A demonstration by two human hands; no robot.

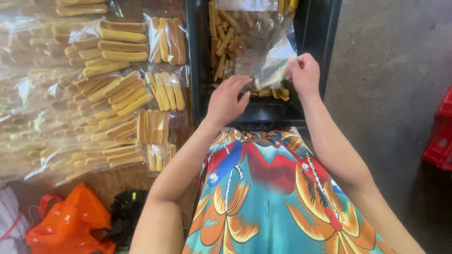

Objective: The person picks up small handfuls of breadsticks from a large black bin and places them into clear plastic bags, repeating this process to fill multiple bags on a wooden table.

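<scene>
While the right hand [305,74] pinches a clear bag [266,61], the left hand [227,99] grips its lower edge.

Between both hands, a clear glossy plastic bag [263,61] over a smooth black plastic crate [310,33]; left of them, shiny crinkled packets of matt golden biscuit sticks [117,84].

left hand [227,101] and right hand [305,74] pinching a clear bag [263,59] | hovering over a black tray [316,33] holding loose biscuit sticks [225,42] | packed bags [117,89] lying at left
</scene>
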